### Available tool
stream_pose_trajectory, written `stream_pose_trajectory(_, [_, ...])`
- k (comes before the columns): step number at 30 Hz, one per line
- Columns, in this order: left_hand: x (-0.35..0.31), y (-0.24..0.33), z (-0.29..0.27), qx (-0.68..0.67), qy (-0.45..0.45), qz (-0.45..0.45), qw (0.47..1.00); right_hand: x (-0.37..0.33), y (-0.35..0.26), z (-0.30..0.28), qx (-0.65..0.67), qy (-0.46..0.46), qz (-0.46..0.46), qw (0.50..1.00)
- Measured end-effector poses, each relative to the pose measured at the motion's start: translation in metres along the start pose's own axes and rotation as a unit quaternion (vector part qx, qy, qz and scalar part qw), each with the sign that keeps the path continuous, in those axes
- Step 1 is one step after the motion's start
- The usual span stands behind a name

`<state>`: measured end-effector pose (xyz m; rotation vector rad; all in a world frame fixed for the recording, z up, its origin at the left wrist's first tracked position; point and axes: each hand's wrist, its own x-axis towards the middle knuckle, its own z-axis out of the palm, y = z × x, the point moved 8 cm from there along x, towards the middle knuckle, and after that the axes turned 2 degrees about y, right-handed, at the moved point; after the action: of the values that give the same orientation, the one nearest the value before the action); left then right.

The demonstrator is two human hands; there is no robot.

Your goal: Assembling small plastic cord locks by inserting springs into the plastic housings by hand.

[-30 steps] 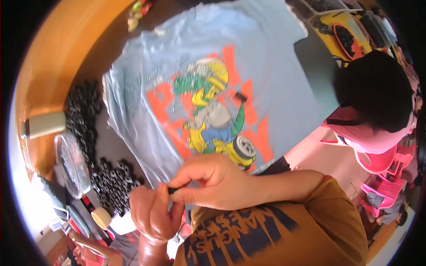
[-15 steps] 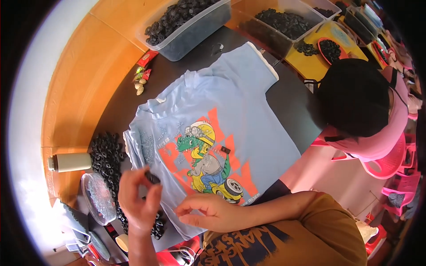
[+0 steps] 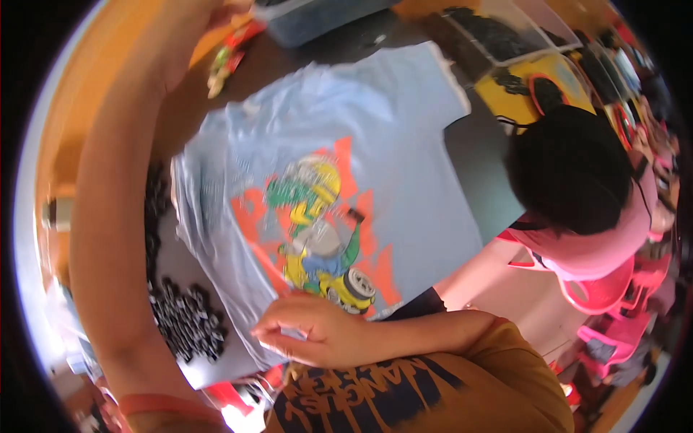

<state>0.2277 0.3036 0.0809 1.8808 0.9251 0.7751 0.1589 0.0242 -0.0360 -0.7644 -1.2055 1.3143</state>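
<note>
A light blue T-shirt (image 3: 404, 166) with a cartoon dinosaur riding a yellow vehicle lies spread on the dark table. My left arm reaches far up along the left side, and my left hand (image 3: 216, 16) is at the top edge beside the blue-grey plastic bin (image 3: 325, 20); its fingers are blurred and partly cut off. Over the shirt's lower hem rests my right hand (image 3: 310, 328), fingers curled and thumb drawn toward the index finger. Anything held between those fingertips is too small to make out.
Small black parts (image 3: 188, 317) lie in piles left of the shirt. Wrapped snacks (image 3: 225, 61) sit near the bin. At right, a person in a black cap (image 3: 570, 173) leans in. A clear container (image 3: 498, 32) of black pieces and a yellow board (image 3: 512, 90) are at the back.
My left hand has swung from beside the shirt's left edge up to the bin, and the dark piece at its fingers is out of sight. My right hand stays near the hem.
</note>
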Motion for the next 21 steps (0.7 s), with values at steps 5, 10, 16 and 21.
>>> stream_pose_trajectory(5, [-0.115, -0.025, -0.06, 0.161, 0.016, -0.021, 0.987, 0.003, -0.002, -0.002, -0.038, 0.004, -0.031, 0.999])
stream_pose_trajectory(10, [-0.266, -0.053, -0.118, 0.32, 0.112, -0.055, 0.939, 0.005, 0.003, 0.01, -0.032, -0.044, 0.006, 0.999])
stream_pose_trajectory(16, [-0.358, -0.066, -0.116, 0.352, 0.212, -0.059, 0.91, 0.007, 0.0, 0.022, -0.127, -0.075, 0.0, 0.989])
stream_pose_trajectory(21, [-0.344, -0.071, -0.104, 0.37, 0.179, 0.008, 0.912, 0.008, 0.0, 0.031, -0.179, -0.058, -0.044, 0.981])
